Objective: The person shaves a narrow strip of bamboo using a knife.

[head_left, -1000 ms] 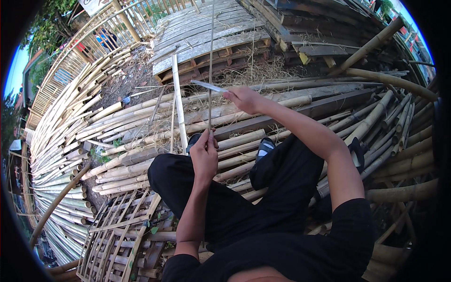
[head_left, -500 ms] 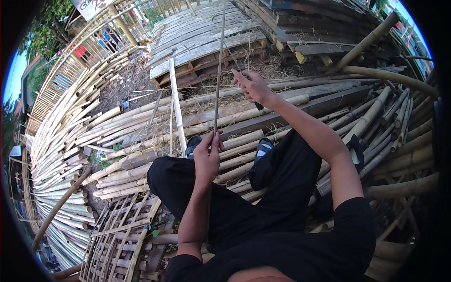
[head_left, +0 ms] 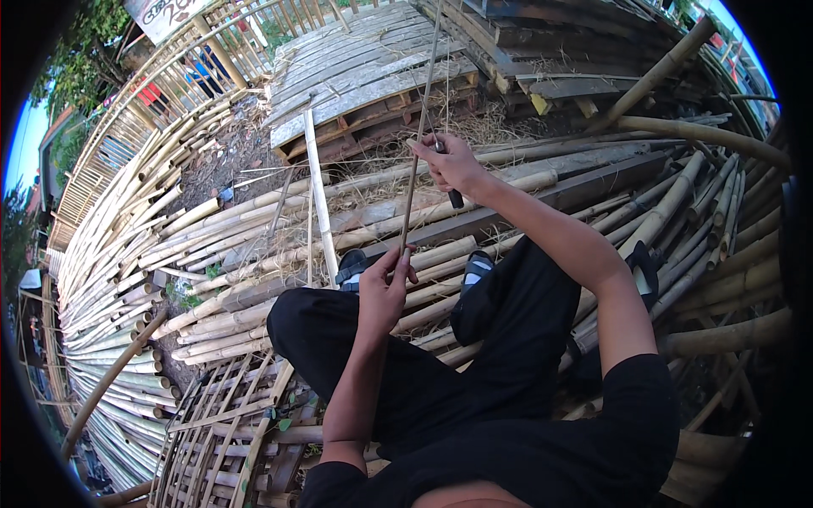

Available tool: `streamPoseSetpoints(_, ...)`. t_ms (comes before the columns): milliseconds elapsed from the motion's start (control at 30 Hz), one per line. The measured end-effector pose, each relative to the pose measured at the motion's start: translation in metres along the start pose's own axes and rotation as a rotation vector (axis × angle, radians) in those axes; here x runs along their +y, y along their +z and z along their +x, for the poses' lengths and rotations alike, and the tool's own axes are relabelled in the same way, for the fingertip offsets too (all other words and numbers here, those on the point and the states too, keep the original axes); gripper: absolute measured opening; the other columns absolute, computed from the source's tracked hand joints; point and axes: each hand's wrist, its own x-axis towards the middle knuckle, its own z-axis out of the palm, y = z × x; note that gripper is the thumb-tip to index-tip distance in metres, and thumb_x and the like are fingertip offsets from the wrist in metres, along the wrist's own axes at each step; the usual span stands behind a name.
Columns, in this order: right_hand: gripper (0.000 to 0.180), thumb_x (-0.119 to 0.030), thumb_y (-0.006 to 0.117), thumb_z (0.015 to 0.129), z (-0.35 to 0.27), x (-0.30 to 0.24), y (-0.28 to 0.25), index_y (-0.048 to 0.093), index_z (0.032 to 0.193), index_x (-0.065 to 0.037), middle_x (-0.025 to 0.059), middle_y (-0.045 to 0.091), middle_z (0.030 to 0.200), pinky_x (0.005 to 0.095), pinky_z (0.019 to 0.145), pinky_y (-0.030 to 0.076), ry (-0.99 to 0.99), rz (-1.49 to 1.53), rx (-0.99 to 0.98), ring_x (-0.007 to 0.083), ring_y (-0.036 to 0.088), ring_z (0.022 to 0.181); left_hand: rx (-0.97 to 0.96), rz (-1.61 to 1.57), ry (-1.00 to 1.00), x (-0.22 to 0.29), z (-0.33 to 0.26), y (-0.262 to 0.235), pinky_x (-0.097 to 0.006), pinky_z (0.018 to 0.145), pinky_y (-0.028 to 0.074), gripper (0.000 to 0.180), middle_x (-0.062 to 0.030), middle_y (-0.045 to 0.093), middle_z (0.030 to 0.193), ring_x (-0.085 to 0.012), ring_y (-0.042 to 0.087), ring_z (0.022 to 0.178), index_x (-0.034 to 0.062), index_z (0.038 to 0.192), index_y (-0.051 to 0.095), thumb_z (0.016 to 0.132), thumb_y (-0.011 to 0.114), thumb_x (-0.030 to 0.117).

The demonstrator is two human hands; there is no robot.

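Observation:
A long, thin bamboo strip (head_left: pixel 411 199) rises away from me, pinched between the thumb and fingers of my left hand (head_left: pixel 384 292). My right hand (head_left: pixel 457 166) is closed around a knife (head_left: pixel 456 199); its black handle end sticks out below the fist. The narrow blade points up past the fingers, close beside the strip. My right thumb reaches to the strip's middle stretch, and whether the blade touches it I cannot tell. Both hands are above my bent legs, over the bamboo poles.
Bamboo poles (head_left: pixel 229 296) lie under and around my feet. A wooden pallet (head_left: pixel 364 85) stands ahead, with stacked planks (head_left: pixel 576 42) at right. A pale flat slat (head_left: pixel 318 195) leans on the pallet. Woven bamboo lattice (head_left: pixel 220 423) is at near left. People (head_left: pixel 203 72) are beyond the fence.
My right hand has moved slightly left and down, bringing the knife and thumb to the strip. The left hand has shifted a little right and down, and the strip's far end leans further right.

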Motion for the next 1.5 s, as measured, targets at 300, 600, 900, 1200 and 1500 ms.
streamPoseSetpoints(300,0.02,-0.026,0.063,0.095,-0.03,0.003,0.023,0.053,0.096,-0.008,-0.0063,0.039,0.053,0.0231,0.037,0.023,0.114,-0.193,-0.288,0.0026,0.03,0.04,-0.058,-0.332,-0.138,0.01,0.014,-0.004,-0.019,0.043,0.039,0.039,-0.0031,0.058,0.076,-0.0048,0.049,0.047,0.0024,0.131,0.049,0.101,0.052,0.026)
streamPoseSetpoints(600,0.044,-0.042,0.047,0.099,-0.04,0.003,0.018,0.056,0.087,0.0,0.0155,0.056,0.064,0.0449,0.059,0.04,-0.337,-0.902,-0.233,0.0351,0.054,0.06,0.124,-0.187,0.038,0.007,0.034,0.003,-0.02,0.049,0.028,0.026,0.0057,0.043,0.068,-0.0011,0.034,0.056,0.0003,0.122,0.057,0.102,0.048,0.016)
streamPoseSetpoints(900,0.035,-0.036,0.049,0.098,-0.046,0.011,0.009,0.056,0.096,-0.003,0.0237,0.059,0.071,0.05,0.061,0.044,-0.479,-1.124,-0.279,0.0426,0.059,0.07,0.221,-0.094,0.025,0.015,0.042,0.015,-0.019,0.049,0.035,0.023,0.0,0.058,0.07,-0.0009,0.044,0.057,-0.0019,0.112,0.063,0.099,0.053,0.014)
streamPoseSetpoints(1200,0.043,-0.044,0.063,0.091,-0.024,0.005,0.004,0.059,0.085,-0.002,0.0027,0.048,0.06,0.0318,0.053,0.036,-0.282,-0.677,-0.031,0.0128,0.043,0.056,0.16,-0.128,-0.077,0.025,0.037,0.015,-0.021,0.043,0.037,0.021,-0.0025,0.062,0.067,-0.0029,0.047,0.049,-0.0029,0.097,0.065,0.096,0.059,0.017)
streamPoseSetpoints(1500,0.028,-0.032,0.06,0.096,-0.019,0.002,-0.004,0.059,0.086,-0.006,-0.0064,0.038,0.05,0.0245,0.036,0.025,0.092,-0.018,-0.064,0.0041,0.033,0.038,-0.016,-0.158,-0.153,0.032,0.031,0.02,-0.021,0.042,0.041,0.026,-0.0054,0.063,0.071,-0.0059,0.051,0.046,-0.0035,0.098,0.061,0.097,0.058,0.022)
